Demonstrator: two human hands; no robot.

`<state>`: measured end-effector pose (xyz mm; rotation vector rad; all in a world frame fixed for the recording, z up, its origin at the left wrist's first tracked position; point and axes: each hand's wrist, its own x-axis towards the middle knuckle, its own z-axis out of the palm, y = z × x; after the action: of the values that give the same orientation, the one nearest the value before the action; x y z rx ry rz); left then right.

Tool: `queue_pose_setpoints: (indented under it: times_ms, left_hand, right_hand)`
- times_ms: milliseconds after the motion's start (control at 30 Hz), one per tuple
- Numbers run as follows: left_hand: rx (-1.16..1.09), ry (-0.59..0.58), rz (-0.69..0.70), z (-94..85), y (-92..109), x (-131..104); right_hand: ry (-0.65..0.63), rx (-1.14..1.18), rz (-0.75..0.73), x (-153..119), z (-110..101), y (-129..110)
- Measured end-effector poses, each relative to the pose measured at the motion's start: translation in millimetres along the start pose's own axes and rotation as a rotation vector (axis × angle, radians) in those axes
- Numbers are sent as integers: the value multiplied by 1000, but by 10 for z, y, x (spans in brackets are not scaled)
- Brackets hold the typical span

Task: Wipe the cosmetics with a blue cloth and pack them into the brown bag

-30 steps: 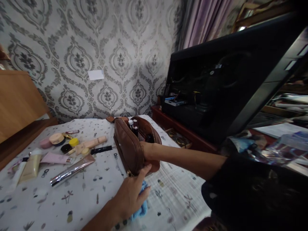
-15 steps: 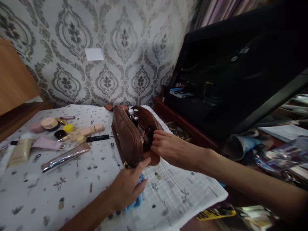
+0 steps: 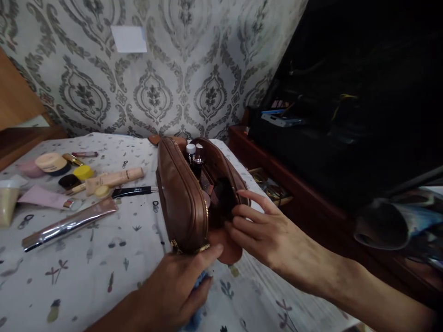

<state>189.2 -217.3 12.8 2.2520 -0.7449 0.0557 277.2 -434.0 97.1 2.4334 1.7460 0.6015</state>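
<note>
A brown leather pouch (image 3: 183,198) stands unzipped on the patterned white cloth (image 3: 138,267). Inside it are a white-capped bottle (image 3: 190,150), a dark bottle with a shiny cap (image 3: 198,157) and darker items hard to make out. My right hand (image 3: 259,226) is at the pouch's right side, its fingers closed on the rim of the opening. At the near end, my left hand (image 3: 183,281) has its thumb against the pouch by the gold zipper, and its other fingers curl around a blue fuzzy thing (image 3: 196,318).
Tubes and jars lie on the left, among them a silver-pink tube (image 3: 69,223), a yellow lid (image 3: 83,173) and a black pencil-like item (image 3: 133,191). A large black screen (image 3: 346,115) leans at the right, above a dark red wooden ledge (image 3: 284,175).
The view has moved closer to the pouch. My right hand has moved from the dark item inside the opening onto the right rim. My left hand stays at the near end.
</note>
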Motion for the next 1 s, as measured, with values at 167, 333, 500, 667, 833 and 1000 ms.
queue_pose_setpoints:
  times_ms: [167, 333, 500, 667, 833, 1000]
  left_hand:
    - [41, 41, 62, 20, -2, 11]
    - [108, 90, 162, 25, -13, 42]
    - [125, 100, 180, -15, 7, 62]
    - [130, 117, 183, -11, 11, 69]
    - [110, 138, 179, 28, -4, 49]
    - [103, 133, 151, 40, -12, 32]
  right_hand:
    - [68, -58, 55, -70, -21, -23]
    - [69, -199, 102, -58, -141, 15]
    - [-3, -101, 104, 13, -173, 53]
    - [12, -24, 97, 12, -120, 56]
    - [-1, -1, 89, -61, -90, 6]
    - [20, -5, 81, -140, -104, -157]
